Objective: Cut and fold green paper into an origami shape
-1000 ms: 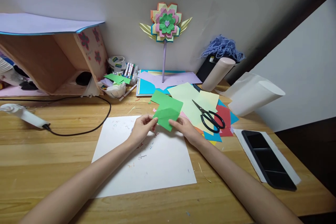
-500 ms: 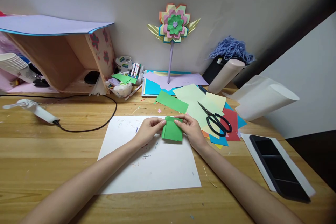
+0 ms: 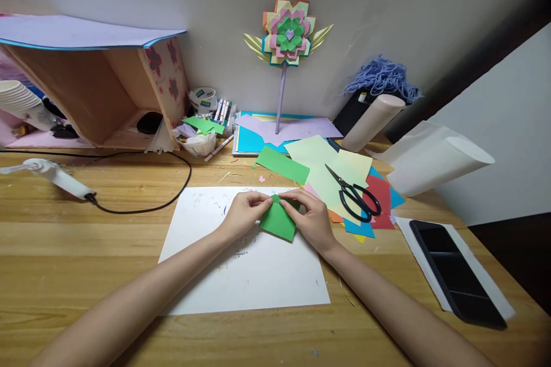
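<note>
A folded piece of green paper point(image 3: 278, 223) is held between my two hands, tilted, above a white sheet point(image 3: 206, 281) marked with stray pen strokes. My left hand point(image 3: 243, 215) pinches its upper left corner between thumb and fingers. On the upper right side, my right hand point(image 3: 310, 219) grips the paper with the thumb in front and the fingers along the back edge. Just beyond the hands lies a green paper strip point(image 3: 283, 164). Black-handled scissors point(image 3: 353, 195) rest on coloured paper pieces to the right.
A paper flower point(image 3: 289, 34) on a purple stem stands at the back wall. Left are a cardboard box point(image 3: 124, 92) and a white corded tool point(image 3: 64, 179), perhaps a glue gun. A phone point(image 3: 456, 275) lies right, near a rolled white sheet point(image 3: 439, 166).
The green paper has turned clockwise, and its top corners now slope in to a point. My right hand has moved slightly over its right side.
</note>
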Available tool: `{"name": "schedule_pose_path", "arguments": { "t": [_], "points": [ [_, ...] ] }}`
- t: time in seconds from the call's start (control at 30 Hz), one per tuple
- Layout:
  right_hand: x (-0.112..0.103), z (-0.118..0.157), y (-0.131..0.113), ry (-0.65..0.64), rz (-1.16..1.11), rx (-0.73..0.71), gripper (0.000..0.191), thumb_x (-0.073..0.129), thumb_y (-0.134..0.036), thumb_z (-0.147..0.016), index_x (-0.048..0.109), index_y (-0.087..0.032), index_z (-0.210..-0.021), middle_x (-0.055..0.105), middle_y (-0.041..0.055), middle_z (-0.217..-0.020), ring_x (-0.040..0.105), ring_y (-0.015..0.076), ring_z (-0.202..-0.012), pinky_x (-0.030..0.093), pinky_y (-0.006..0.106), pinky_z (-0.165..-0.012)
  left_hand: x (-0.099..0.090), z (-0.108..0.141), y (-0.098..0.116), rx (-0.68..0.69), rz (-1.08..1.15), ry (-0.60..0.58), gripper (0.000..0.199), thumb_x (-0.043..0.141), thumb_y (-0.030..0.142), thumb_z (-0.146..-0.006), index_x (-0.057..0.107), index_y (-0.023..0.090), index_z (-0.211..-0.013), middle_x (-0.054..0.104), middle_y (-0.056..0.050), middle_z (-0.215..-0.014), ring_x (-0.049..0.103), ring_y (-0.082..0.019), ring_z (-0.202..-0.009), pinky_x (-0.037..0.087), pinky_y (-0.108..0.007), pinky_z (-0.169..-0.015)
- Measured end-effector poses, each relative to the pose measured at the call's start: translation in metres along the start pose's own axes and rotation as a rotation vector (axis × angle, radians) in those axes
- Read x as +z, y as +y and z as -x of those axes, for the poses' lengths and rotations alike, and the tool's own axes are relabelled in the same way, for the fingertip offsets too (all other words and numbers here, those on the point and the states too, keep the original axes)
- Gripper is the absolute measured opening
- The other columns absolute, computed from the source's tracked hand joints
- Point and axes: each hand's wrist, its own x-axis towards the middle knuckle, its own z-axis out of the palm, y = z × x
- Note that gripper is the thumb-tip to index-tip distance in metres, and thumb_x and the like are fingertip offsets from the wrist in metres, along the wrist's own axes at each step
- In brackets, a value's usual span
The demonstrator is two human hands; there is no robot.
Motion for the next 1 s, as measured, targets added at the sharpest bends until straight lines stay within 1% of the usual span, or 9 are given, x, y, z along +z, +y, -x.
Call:
{"name": "schedule_pose_path", "arguments": {
  "t": [0.23,0.37,0.47,0.57,0.73,0.9,1.0],
  "points": [
    [0.003,0.004,0.002,0.051,0.131,-0.132,0.013,0.057,-0.02,-0.081,0.066,-0.024,-0.089,0.067,0.0035,-0.088,0.061,0.0192,-0.085,0.048,0.035,-0.079,0.002,0.001,0.003,0.021,-0.039,-0.008,0.031,0.061,0.041,-0.071,0.068,0.011,-0.078,0.066,-0.006,-0.074,0.058,-0.016,-0.067,0.047,-0.026,-0.06],
    [0.005,0.005,-0.001,0.092,0.174,-0.159,0.007,0.059,-0.018,-0.08,0.063,-0.022,-0.083,0.066,0.0037,-0.087,0.06,0.0183,-0.086,0.048,0.034,-0.079,0.003,0.0,0.003,0.035,-0.089,-0.008,0.027,0.061,0.038,-0.07,0.067,0.011,-0.073,0.064,-0.005,-0.069,0.056,-0.015,-0.064,0.045,-0.026,-0.059],
    [0.006,0.005,-0.003,0.101,0.207,-0.173,0.005,0.058,-0.017,-0.08,0.06,-0.021,-0.08,0.064,0.0033,-0.084,0.059,0.0182,-0.085,0.048,0.034,-0.076,0.002,0.0,0.003,0.032,-0.095,-0.032,0.025,0.061,0.036,-0.069,0.067,0.012,-0.07,0.062,-0.004,-0.067,0.054,-0.014,-0.062,0.044,-0.025,-0.058],
    [0.005,0.004,-0.002,0.078,0.256,-0.23,0.008,0.057,-0.015,-0.079,0.06,-0.022,-0.081,0.064,0.0032,-0.082,0.058,0.018,-0.082,0.048,0.033,-0.074,0.002,0.0,0.006,-0.009,-0.064,-0.061,0.023,0.061,0.034,-0.068,0.065,0.012,-0.068,0.059,-0.002,-0.065,0.052,-0.012,-0.061,0.042,-0.024,-0.057],
    [0.002,0.003,0.003,0.052,0.394,-0.402,0.012,0.056,-0.011,-0.079,0.061,-0.021,-0.083,0.066,0.0038,-0.08,0.057,0.0182,-0.079,0.047,0.033,-0.072,0.002,0.002,0.015,-0.06,-0.046,-0.072,0.022,0.061,0.034,-0.068,0.061,0.013,-0.063,0.054,0.001,-0.06,0.047,-0.01,-0.059,0.038,-0.021,-0.055],
    [-0.001,0.002,0.004,-0.004,0.53,-0.565,0.013,0.054,-0.009,-0.08,0.061,-0.019,-0.084,0.067,0.0042,-0.079,0.057,0.0173,-0.079,0.047,0.03,-0.072,0.002,0.002,0.016,-0.06,-0.041,-0.087,0.021,0.059,0.033,-0.067,0.058,0.012,-0.061,0.052,0.001,-0.06,0.045,-0.01,-0.059,0.036,-0.022,-0.055],
    [-0.002,0.001,0.005,-0.032,0.579,-0.627,0.013,0.053,-0.01,-0.081,0.061,-0.018,-0.085,0.067,0.005,-0.081,0.057,0.0171,-0.079,0.048,0.03,-0.072,0.002,0.002,0.016,-0.047,-0.056,-0.099,0.021,0.058,0.032,-0.067,0.056,0.013,-0.059,0.049,0.002,-0.058,0.043,-0.01,-0.058,0.034,-0.022,-0.054]
  ]
}}
